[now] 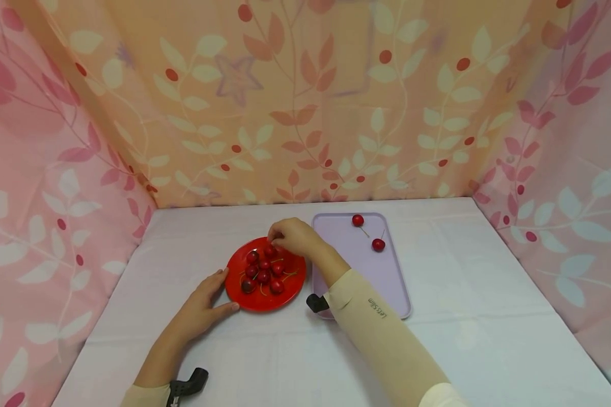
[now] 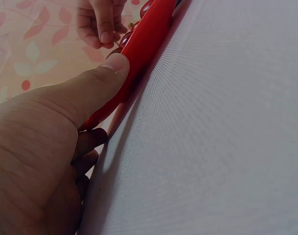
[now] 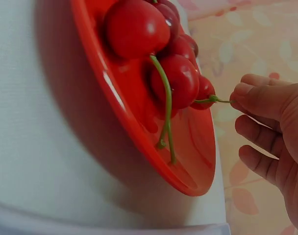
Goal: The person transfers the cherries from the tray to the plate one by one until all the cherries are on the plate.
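Right grip (image 3: 266, 127) pinches a cherry stem (image 3: 215, 100); that cherry (image 3: 204, 93) is half hidden.

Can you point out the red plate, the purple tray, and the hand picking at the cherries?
red plate (image 1: 290, 298): head view, on its bare front rim.
purple tray (image 1: 382, 277): head view, on its bare middle.
right hand (image 1: 292, 234): head view, on the back of the hand above the cherries.

White-clothed table (image 1: 489, 316), pink and orange leaf-print fabric walls (image 1: 305, 102)
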Motion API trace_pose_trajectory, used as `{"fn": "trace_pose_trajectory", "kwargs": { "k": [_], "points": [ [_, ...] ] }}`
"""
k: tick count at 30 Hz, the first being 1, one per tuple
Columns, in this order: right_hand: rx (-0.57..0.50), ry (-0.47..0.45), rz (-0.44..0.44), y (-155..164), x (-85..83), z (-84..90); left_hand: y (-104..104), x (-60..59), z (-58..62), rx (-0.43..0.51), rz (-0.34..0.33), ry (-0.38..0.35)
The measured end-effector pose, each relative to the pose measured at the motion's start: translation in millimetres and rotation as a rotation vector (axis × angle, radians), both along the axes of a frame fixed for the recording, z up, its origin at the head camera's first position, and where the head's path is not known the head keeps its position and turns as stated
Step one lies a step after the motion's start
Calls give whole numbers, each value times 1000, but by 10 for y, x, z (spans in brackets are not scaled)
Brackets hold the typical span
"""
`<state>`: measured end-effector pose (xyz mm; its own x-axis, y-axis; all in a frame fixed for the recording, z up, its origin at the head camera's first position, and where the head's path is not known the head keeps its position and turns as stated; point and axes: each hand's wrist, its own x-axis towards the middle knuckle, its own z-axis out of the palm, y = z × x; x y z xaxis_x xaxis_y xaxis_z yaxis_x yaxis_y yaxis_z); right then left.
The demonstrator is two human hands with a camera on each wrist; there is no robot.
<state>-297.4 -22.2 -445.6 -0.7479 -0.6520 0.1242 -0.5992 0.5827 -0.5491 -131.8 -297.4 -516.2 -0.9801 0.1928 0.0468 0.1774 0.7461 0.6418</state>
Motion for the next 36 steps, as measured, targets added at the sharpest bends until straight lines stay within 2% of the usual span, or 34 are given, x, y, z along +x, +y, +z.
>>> {"fn": "trace_pose_trajectory", "kwargs": {
  "k": [11,15,23,27,36],
  "points": [
    [56,66,3,-28,30,-27,9,-5,12,-4,-7,10],
    [91,87,22,48,48,62,26,-13,22,0,-11,7],
    [63,159,14,334,118,319,-1,8,37,-20,-1,9],
    [60,211,13,513,173,382,-16,0,49,-19,-2,13],
    [84,258,-21,998,290,463,16,-6,26,-6,-7,5]
  ]
}}
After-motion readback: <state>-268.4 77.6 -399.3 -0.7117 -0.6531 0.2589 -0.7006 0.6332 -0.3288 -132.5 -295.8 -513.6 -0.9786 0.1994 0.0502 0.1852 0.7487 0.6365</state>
